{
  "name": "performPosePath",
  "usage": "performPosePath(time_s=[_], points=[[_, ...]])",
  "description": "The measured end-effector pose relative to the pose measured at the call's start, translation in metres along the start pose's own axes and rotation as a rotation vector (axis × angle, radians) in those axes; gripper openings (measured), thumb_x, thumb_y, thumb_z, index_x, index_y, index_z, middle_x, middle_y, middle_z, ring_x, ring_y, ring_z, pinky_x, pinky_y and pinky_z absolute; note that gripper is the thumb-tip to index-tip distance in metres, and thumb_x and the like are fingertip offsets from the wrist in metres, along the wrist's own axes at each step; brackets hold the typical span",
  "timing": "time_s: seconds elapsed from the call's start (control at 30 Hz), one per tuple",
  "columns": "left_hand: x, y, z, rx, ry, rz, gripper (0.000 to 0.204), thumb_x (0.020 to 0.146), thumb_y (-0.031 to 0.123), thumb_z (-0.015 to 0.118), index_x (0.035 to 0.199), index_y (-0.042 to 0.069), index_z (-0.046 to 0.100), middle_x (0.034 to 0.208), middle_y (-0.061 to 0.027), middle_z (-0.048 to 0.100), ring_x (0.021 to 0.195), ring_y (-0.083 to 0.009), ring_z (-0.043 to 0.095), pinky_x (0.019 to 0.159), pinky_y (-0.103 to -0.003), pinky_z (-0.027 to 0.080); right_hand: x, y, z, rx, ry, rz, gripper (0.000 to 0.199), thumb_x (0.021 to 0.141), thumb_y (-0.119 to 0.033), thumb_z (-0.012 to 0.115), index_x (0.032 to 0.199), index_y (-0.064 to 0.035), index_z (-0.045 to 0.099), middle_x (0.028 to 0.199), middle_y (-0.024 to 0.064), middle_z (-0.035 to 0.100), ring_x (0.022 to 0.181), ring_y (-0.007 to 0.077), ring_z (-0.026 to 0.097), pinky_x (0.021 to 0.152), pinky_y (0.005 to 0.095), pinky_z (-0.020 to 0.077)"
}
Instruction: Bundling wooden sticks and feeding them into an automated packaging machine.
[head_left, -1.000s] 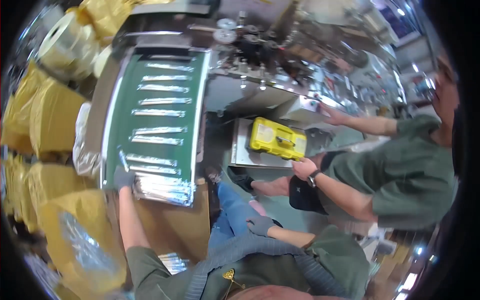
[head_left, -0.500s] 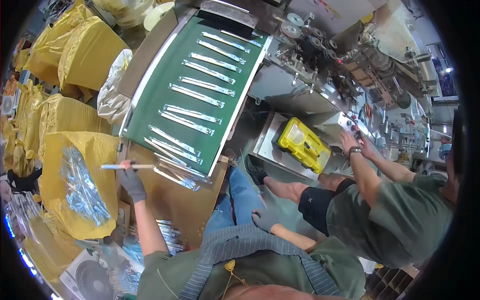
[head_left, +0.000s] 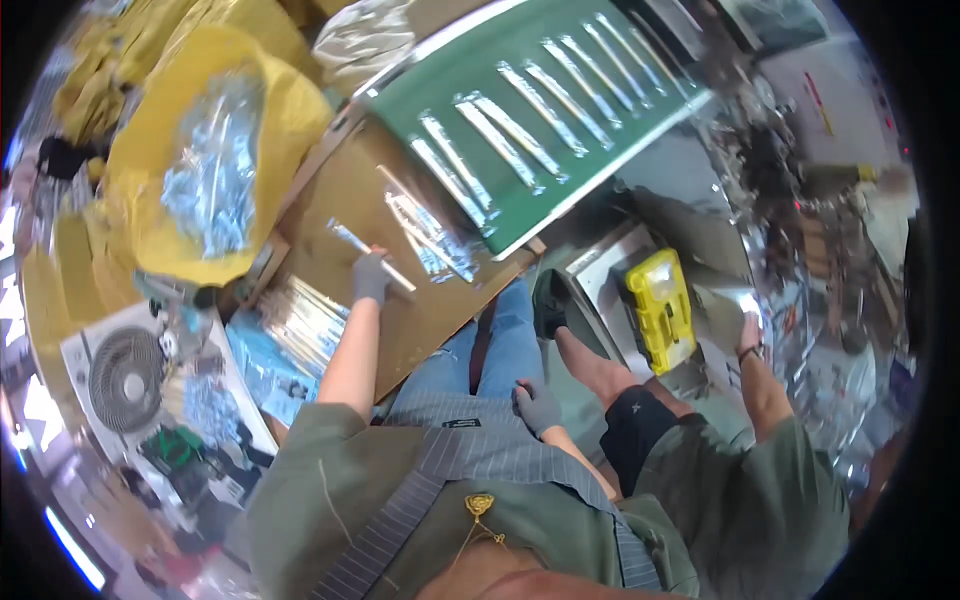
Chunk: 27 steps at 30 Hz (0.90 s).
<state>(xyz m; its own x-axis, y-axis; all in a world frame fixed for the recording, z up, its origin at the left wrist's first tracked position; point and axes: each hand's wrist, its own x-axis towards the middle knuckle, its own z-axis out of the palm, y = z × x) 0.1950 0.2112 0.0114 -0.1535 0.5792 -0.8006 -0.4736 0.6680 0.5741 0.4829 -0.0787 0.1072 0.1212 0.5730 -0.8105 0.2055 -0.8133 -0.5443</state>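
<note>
My gloved left hand (head_left: 370, 277) is closed around a wrapped pair of chopsticks (head_left: 350, 237), a slim tan packet with a shiny clear and blue sleeve. The packet sticks out on both sides of the fingers above a brown board (head_left: 350, 190). Right of this hand, on the board, lies a loose heap of similar packets (head_left: 430, 238). Beyond it, more packets lie in a spaced row on a green conveyor belt (head_left: 440, 85). My gloved right hand (head_left: 538, 407) rests by my thigh with curled fingers, and nothing shows in it.
A yellow bag (head_left: 130, 190) full of packets stands at the left. Beside my left forearm is a stack of packets (head_left: 300, 325), with a fan (head_left: 125, 380) farther left. A co-worker (head_left: 740, 480) stands at the right, near a yellow case (head_left: 660, 310) and machinery.
The view has turned, so the belt now lies farther right. My left hand has moved from beside the yellow bag to over the board, still gripping the packet. My right hand stays by my thigh.
</note>
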Motion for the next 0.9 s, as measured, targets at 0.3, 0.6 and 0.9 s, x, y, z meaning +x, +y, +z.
performPosePath(time_s=[0.3,0.6,0.9], points=[[0.041,-0.049,-0.013,0.62,0.206,0.124,0.028,0.08,0.026,0.059,0.088,-0.001,0.06,0.076,-0.0162,0.063,0.068,-0.023,0.059,0.062,-0.035,0.046,0.01,0.05,0.01,-0.166,0.051,-0.113,0.025,0.086,-0.013,0.051,0.108,-0.0019,0.053,0.073,0.0049,0.057,0.053,0.01,0.051,0.051,0.0251,0.0433],[-0.004,-0.03,0.043,0.798,0.28,0.3,0.043,0.078,0.034,0.062,0.094,-0.005,0.057,0.085,-0.0194,0.064,0.08,-0.0254,0.061,0.074,-0.033,0.046,0.005,-0.015,-0.011,-0.392,-0.008,-0.019,0.029,0.085,-0.024,0.052,0.105,-0.005,0.059,0.095,0.0154,0.063,0.091,0.0266,0.061,0.079,0.0328,0.045],[-0.01,-0.032,0.038,0.82,0.382,0.271,0.043,0.078,0.037,0.061,0.093,-0.003,0.057,0.088,-0.0199,0.063,0.084,-0.0265,0.061,0.074,-0.034,0.046,0.027,-0.048,-0.041,-0.392,-0.091,-0.112,0.029,0.084,-0.025,0.052,0.105,-0.0064,0.058,0.099,0.015,0.062,0.093,0.0277,0.06,0.079,0.0335,0.0446]])
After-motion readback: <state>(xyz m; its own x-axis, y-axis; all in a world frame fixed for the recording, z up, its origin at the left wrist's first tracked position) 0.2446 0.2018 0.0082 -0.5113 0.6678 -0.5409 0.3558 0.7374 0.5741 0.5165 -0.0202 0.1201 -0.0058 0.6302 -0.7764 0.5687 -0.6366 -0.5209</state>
